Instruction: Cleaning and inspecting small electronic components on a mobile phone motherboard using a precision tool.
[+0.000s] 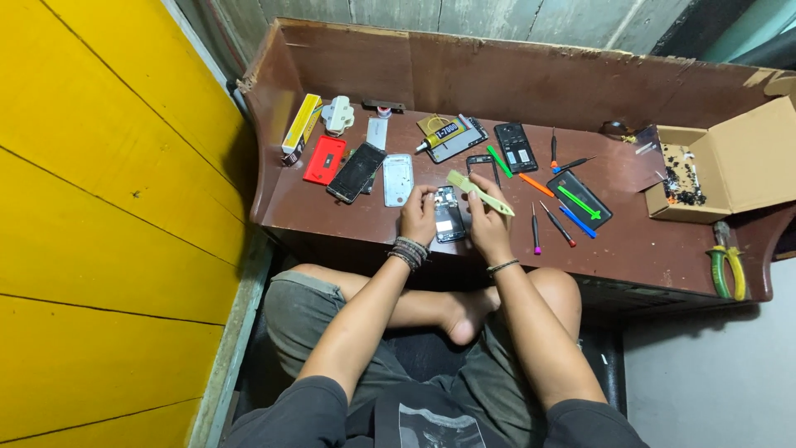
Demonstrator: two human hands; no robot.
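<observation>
The left hand [419, 217] pins a phone [448, 214] at the table's [647, 241] near edge, fingers clamped. The right hand [487, 226] grips a pry tool [479, 192] angled over it for leverage.

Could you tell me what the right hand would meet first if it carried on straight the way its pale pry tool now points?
The right hand holds a pale pry tool angled up and left. Continued that way, it would probably first meet the silver phone back cover, though depth is hard to judge; the left hand sits just below that line.

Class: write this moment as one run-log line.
left hand: steadies opened phone | right hand: grip on pale pry tool | surface: brown desk
</observation>
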